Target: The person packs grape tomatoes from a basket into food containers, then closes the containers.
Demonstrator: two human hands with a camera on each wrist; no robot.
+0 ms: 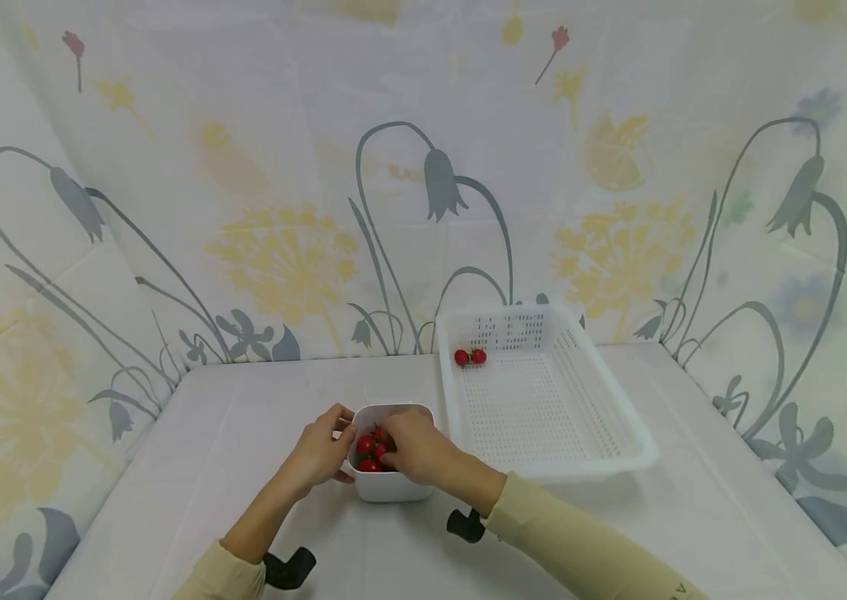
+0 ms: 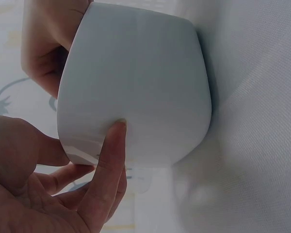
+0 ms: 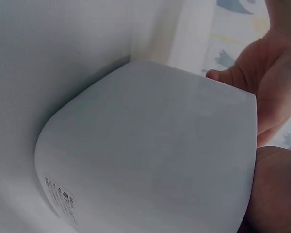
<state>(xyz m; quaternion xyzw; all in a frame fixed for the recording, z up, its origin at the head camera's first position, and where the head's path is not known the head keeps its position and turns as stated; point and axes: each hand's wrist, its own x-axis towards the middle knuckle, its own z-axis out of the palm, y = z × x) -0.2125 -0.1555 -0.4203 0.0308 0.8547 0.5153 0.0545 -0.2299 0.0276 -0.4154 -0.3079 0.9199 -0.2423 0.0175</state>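
Observation:
A small white container (image 1: 393,487) with rounded corners stands on the table, holding several red cherry tomatoes (image 1: 367,445). My left hand (image 1: 321,450) grips its left side. In the left wrist view, the fingers (image 2: 114,155) lie along the outer wall while the thumb bends over the rim. From the right, my right hand (image 1: 418,447) reaches down into the container among the tomatoes. Its fingertips are hidden there, so I cannot tell whether they pinch a tomato. In the right wrist view, the container's wall hides most of that hand.
Behind and to the right stands a large white perforated basket (image 1: 629,421), its near left side close to the container. Two cherry tomatoes (image 1: 470,357) lie in its far left corner. A patterned cloth (image 1: 423,167) hangs behind the white table (image 1: 258,417).

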